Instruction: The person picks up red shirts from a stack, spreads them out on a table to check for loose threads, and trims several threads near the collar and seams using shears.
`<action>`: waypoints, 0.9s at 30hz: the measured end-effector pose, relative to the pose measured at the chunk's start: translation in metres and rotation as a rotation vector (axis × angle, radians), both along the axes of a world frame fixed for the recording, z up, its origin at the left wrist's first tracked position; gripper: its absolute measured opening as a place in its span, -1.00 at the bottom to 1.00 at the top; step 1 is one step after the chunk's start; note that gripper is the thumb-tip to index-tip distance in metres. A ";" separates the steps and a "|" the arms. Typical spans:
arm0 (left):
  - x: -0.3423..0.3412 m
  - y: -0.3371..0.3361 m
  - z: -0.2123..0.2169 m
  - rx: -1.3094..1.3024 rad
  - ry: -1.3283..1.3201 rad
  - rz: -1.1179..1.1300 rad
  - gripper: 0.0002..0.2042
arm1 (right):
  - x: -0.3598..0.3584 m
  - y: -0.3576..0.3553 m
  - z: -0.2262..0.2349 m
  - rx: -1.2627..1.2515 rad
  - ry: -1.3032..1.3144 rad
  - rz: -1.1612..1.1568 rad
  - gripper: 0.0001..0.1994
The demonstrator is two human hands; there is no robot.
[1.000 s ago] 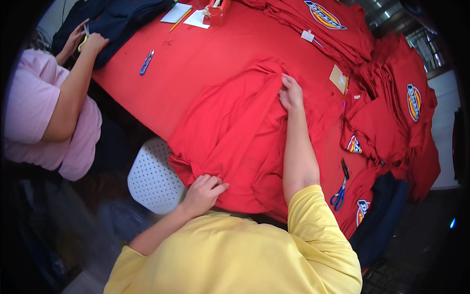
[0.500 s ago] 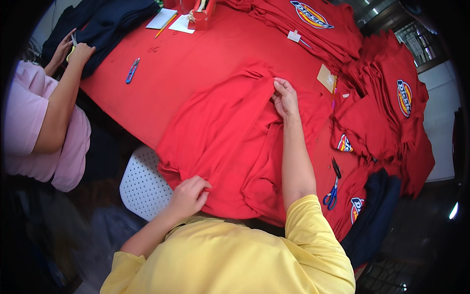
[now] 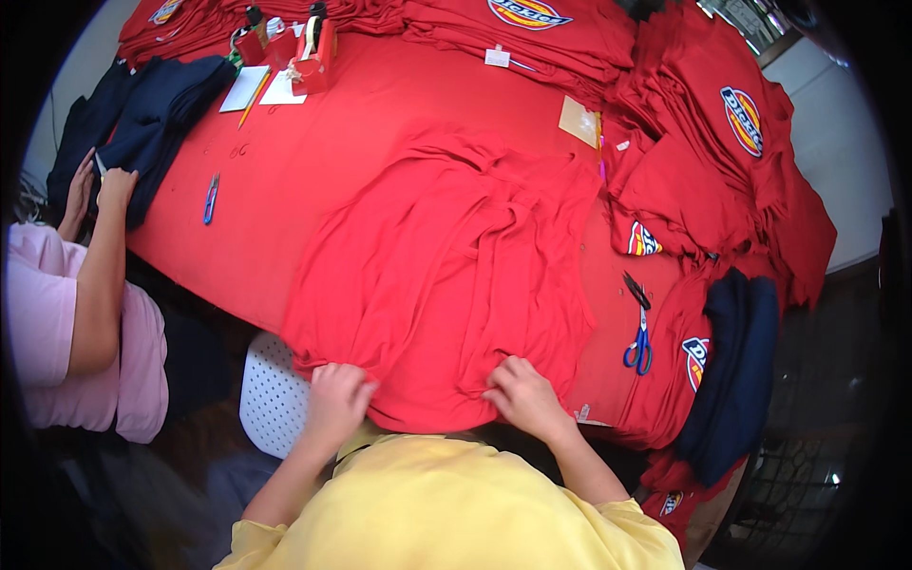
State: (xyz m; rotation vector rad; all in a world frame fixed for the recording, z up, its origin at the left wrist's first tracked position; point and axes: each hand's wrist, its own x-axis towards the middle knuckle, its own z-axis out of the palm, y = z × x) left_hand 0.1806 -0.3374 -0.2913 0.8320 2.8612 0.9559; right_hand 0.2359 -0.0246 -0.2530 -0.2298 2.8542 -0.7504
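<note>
A thin red shirt (image 3: 437, 275) lies rumpled over the near part of the red-covered table, its near edge close to my body. At the left of that edge, my left hand (image 3: 339, 399) has its fingers closed on the fabric. My right hand (image 3: 522, 391) pinches the shirt farther right, near the same edge. Folds bunch up between the two hands. To the right of the shirt lie blue-handled scissors (image 3: 644, 344) with dark blades.
Stacked red shirts with printed patches (image 3: 703, 142) fill the far and right sides. Dark folded cloth (image 3: 731, 380) hangs at the right. Snips (image 3: 211, 198), paper pads and a red tape dispenser (image 3: 313, 62) lie left. A co-worker in pink (image 3: 85, 313) cuts dark cloth with scissors.
My right hand has come from the shirt's far part back to its near edge. My left hand still holds the near left edge. The view has shifted.
</note>
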 end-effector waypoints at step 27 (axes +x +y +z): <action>-0.217 -0.077 0.000 0.896 -1.000 0.179 -0.29 | -0.086 0.160 0.002 -0.662 -0.098 -0.710 -0.40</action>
